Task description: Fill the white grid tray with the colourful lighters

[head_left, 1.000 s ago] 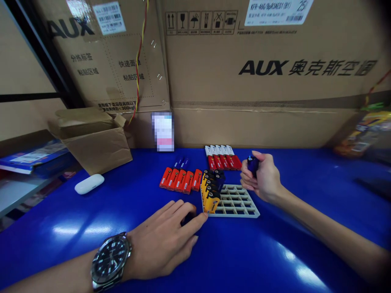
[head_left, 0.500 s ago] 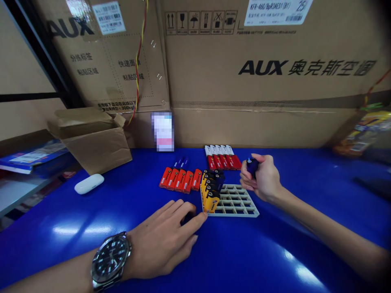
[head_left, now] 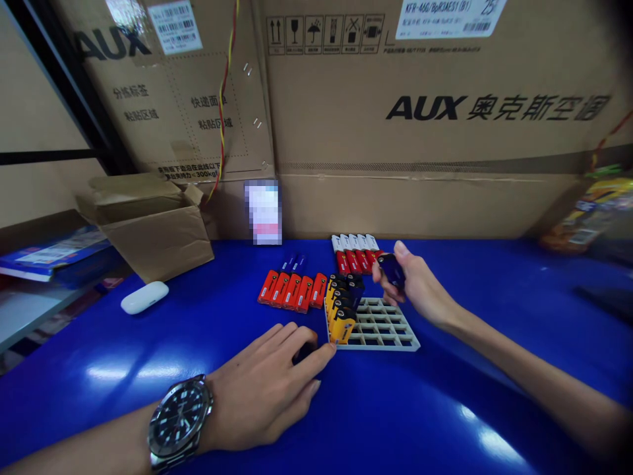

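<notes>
A dark blue lighter (head_left: 391, 270) is in the right hand (head_left: 420, 284), above the far right corner of the pale grid tray (head_left: 378, 347). That hand's fingers are curled closed around it, the thumb raised beside its top; the fingers hide much of its lower body. The left hand (head_left: 267, 386) lies low, its index fingertip at the tray's near left corner, well apart from that lighter. Its fingers are half bent, and a dark patch shows under the index finger; whether it grips something I cannot tell.

Yellow lighters (head_left: 342, 328) stand along the tray's left edge; the blue lighters (head_left: 356, 293) beside them overlap too much to count. Beyond the tray's far left corner lie five orange-red lighters (head_left: 293, 290). Toward the desk's (head_left: 376, 409) back edge are white lighters (head_left: 359, 243) and red lighters (head_left: 351, 263), the rightmost red one partly covered by the right hand. The phone's (head_left: 264, 218) screen is pixelated.
</notes>
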The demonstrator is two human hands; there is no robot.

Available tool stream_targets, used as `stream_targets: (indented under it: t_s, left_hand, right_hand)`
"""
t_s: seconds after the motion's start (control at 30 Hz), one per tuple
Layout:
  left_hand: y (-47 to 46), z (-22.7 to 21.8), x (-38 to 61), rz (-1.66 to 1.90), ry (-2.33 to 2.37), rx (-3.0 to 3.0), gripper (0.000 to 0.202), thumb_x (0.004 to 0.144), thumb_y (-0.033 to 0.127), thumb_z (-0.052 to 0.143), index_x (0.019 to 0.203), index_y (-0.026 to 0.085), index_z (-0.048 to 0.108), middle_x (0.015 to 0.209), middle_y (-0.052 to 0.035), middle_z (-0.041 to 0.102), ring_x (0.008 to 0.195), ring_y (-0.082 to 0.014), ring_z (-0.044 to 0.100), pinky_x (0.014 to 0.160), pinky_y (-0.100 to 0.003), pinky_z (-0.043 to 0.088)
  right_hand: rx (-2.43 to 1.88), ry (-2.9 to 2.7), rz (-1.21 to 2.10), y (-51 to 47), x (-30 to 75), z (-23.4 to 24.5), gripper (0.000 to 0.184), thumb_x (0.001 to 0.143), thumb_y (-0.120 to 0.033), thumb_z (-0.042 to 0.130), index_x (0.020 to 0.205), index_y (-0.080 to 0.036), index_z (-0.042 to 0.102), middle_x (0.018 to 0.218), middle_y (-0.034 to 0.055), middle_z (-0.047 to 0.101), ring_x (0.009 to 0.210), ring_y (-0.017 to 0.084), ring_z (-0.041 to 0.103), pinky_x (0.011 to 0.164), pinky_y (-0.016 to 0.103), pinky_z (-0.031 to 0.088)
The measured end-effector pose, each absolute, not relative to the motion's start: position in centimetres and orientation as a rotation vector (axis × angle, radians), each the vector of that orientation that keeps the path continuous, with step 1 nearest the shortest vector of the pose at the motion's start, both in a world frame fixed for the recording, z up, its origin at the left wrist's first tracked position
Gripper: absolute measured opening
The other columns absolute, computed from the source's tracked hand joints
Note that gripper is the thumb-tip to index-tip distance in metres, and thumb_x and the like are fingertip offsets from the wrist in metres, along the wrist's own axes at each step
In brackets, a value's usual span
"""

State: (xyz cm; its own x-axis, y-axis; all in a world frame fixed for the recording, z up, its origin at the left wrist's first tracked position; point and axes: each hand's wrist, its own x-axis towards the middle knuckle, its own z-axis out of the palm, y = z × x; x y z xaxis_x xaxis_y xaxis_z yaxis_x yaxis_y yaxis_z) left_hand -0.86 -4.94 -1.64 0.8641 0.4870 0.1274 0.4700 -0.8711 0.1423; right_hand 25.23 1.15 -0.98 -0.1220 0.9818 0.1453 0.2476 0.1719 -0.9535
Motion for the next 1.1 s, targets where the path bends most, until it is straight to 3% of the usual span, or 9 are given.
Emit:
stream_targets:
  t_s: [0.1,0.23,0.3,0.4,0.5,0.67,0.93,1.1]
  left_hand:
    - [-4.8,-1.7,-0.8,0.223,0.754,2.928,0.04,0.094,0.021,0.035,0.133,0.016,0.038,0.11,-0.0118,0.051,0.089,-0.0226,0.049,0.077,-0.04,0.051]
    - [-4.8,-1.7,-0.9,0.233,0.751,2.938,0.04,0.094,0.021,0.036,0.133,0.016,0.038,0.11,-0.0119,0.051,0.089,-0.0225,0.049,0.078,-0.04,0.051]
    - [-4.8,-1.7,-0.9,0.242,0.749,2.948,0.04,0.093,0.021,0.036,0.133,0.015,0.038,0.11,-0.012,0.051,0.09,-0.0225,0.05,0.078,-0.04,0.051]
    - [-4.9,-1.7,-1.0,0.227,0.75,2.952,0.04,0.094,0.022,0.036,0.133,0.015,0.038,0.11,-0.0122,0.051,0.091,-0.0228,0.05,0.079,-0.04,0.05]
    - [-4.9,-1.7,-1.0,0.21,0.754,2.944,0.04,0.094,0.022,0.035,0.133,0.015,0.037,0.111,-0.0123,0.05,0.091,-0.0232,0.05,0.079,-0.042,0.051]
    - [-4.9,-1.7,-0.9,0.216,0.753,2.933,0.04,0.094,0.022,0.034,0.133,0.016,0.038,0.11,-0.012,0.051,0.09,-0.023,0.05,0.078,-0.041,0.051]
    - [-4.9,-1.8,-0.8,0.245,0.774,2.913,0.039,0.094,0.023,0.037,0.132,0.016,0.041,0.113,-0.012,0.052,0.092,-0.0231,0.051,0.08,-0.042,0.051]
    - [-4.8,-1.9,-0.8,0.229,0.826,2.882,0.046,0.094,0.026,0.038,0.138,0.014,0.035,0.119,-0.014,0.049,0.101,-0.026,0.05,0.086,-0.047,0.05]
  right_hand:
    - [-1.166,-1.782,0.793,1.0,25.5,-0.6,0.033,0.092,-0.051,0.038,0.085,-0.021,0.05,0.057,-0.0031,0.052,0.05,0.012,0.049,0.052,0.026,0.043]
    - [-1.127,-2.006,0.389,0.6,26.1,0.6,0.021,0.088,-0.04,0.052,0.09,-0.021,0.06,0.084,0.0036,0.064,0.076,0.016,0.058,0.071,0.03,0.045]
    - [-1.104,-2.045,0.27,0.4,26.5,1.1,0.02,0.083,-0.039,0.059,0.08,-0.02,0.064,0.077,0.0031,0.063,0.068,0.015,0.056,0.063,0.028,0.043]
    - [-1.06,-2.074,0.281,0.0,27.1,1.6,0.031,0.08,-0.038,0.063,0.057,-0.019,0.059,0.051,-0.0016,0.051,0.046,0.01,0.044,0.044,0.025,0.033]
    - [-1.031,-2.075,0.483,-0.3,27.3,1.5,0.029,0.08,-0.037,0.063,0.058,-0.018,0.06,0.042,-0.004,0.049,0.036,0.008,0.042,0.037,0.023,0.03]
    - [-0.971,-2.089,0.644,-0.8,26.5,0.9,0.018,0.08,-0.035,0.065,0.074,-0.017,0.067,0.051,-0.0002,0.063,0.043,0.011,0.057,0.037,0.021,0.038]
    - [-0.819,-2.339,0.158,-0.5,25.3,0.3,0.03,0.084,-0.032,0.062,0.059,-0.016,0.058,0.049,-0.0042,0.046,0.044,0.006,0.034,0.043,0.024,0.028]
    - [-0.917,-2.35,0.073,-0.2,25.0,0.0,0.036,0.087,-0.039,0.058,0.058,-0.017,0.054,0.049,-0.0042,0.044,0.044,0.008,0.031,0.044,0.025,0.026]
